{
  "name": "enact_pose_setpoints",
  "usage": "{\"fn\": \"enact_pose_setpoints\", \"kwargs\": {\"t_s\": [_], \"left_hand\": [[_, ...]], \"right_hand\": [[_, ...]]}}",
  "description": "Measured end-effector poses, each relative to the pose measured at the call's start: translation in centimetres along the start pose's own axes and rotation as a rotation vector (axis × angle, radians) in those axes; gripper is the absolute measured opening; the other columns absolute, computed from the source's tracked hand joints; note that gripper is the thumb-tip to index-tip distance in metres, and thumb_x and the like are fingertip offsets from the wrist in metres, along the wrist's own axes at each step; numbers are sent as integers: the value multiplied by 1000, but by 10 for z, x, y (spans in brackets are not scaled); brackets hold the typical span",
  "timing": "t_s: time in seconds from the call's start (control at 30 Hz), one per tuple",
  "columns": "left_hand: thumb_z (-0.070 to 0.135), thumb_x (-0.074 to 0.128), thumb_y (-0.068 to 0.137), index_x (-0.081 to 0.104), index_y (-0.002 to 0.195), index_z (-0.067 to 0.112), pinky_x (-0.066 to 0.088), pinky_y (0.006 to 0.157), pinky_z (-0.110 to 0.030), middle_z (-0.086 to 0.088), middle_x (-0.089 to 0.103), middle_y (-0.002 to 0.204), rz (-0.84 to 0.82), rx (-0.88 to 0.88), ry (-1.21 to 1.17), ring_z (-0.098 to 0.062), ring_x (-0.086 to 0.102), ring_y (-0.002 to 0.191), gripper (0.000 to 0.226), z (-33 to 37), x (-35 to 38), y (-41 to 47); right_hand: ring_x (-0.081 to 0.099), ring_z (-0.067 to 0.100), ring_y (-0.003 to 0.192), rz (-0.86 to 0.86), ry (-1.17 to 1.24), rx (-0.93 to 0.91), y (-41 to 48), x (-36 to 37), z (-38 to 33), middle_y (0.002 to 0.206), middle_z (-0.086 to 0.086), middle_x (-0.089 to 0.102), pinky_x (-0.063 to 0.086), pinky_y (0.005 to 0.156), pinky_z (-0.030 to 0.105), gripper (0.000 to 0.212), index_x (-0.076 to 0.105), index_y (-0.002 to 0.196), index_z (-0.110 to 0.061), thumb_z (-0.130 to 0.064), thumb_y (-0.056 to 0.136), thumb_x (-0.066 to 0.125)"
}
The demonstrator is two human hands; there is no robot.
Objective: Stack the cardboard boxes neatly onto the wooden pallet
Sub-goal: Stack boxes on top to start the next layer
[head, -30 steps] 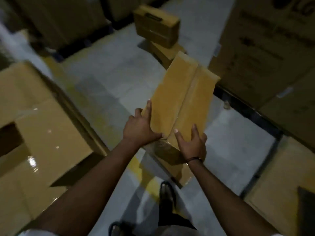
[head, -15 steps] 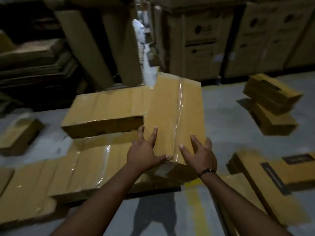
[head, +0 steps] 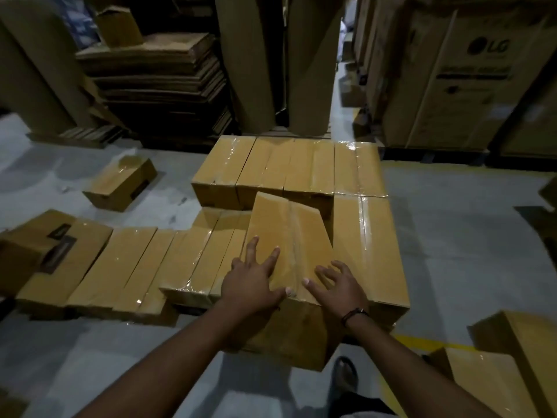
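I hold a long taped cardboard box [head: 289,230] over the front of the stack, its far end tipped up. My left hand [head: 253,282] presses flat on its near left top with fingers spread and the thumb along the near edge. My right hand [head: 337,285] lies spread on its near right top, a band on the wrist. Beneath and to the left runs a low layer of boxes [head: 135,260]. A higher row [head: 271,167] stands behind, and a tall pair of boxes [head: 370,251] sits against the held box's right side. The boxes hide the pallet.
A loose box [head: 120,182] lies on the grey floor at left, and a labelled box [head: 45,245] sits at the far left. More boxes [head: 512,357] lie at lower right by a yellow floor line [head: 422,342]. Behind stand flattened cardboard piles [head: 159,79], cardboard rolls [head: 250,61] and large cartons [head: 467,79].
I have turned from the open floor to the stack, carrying the box in both hands. It now sits lower, over the front boxes, with both hands still on its near end.
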State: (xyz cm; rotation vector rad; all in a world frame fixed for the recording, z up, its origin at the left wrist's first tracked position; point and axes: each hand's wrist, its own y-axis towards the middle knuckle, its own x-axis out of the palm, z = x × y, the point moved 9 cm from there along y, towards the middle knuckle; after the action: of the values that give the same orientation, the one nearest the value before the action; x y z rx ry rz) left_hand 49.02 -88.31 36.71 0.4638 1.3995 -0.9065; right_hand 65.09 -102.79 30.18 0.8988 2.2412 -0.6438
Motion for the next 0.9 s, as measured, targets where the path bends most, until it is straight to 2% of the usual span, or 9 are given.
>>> {"fn": "enact_pose_setpoints", "kwargs": {"t_s": [0.13,0.23,0.43,0.67,0.9], "left_hand": [[76,59,85,2,161,47,47,103,-50,2,-24,167,-75,-21,14,-43,30,141,99,-19,10,36],[74,59,86,3,161,46,47,103,-51,2,-22,167,-112,-33,32,-43,29,141,98,-27,16,67],[76,57,85,7,161,46,46,104,-51,4,-19,167,-142,-40,-18,-42,27,141,96,-37,24,129],[79,52,86,16,160,47,49,100,-47,8,-19,166,-86,10,-101,-38,29,136,89,-35,39,195],[77,54,86,16,159,51,51,98,-45,12,-21,166,-34,62,-161,-34,29,138,86,-42,63,239]], "right_hand": [[43,17,138,-35,27,58,28,28,6,156,-10,40,48,104,44,71,65,130,-36,-77,73,70],[46,16,135,-58,20,85,56,41,8,154,-11,41,48,100,40,71,66,129,-37,-79,73,68],[52,14,125,-37,-64,65,120,33,2,149,-12,42,49,93,34,69,68,129,-35,-78,75,67],[55,13,114,-11,-158,39,188,19,11,134,-13,41,54,91,34,80,67,129,-38,-89,67,60],[54,16,108,84,-238,-1,222,21,20,129,-12,40,56,82,35,72,67,126,-43,-87,68,62]]}}
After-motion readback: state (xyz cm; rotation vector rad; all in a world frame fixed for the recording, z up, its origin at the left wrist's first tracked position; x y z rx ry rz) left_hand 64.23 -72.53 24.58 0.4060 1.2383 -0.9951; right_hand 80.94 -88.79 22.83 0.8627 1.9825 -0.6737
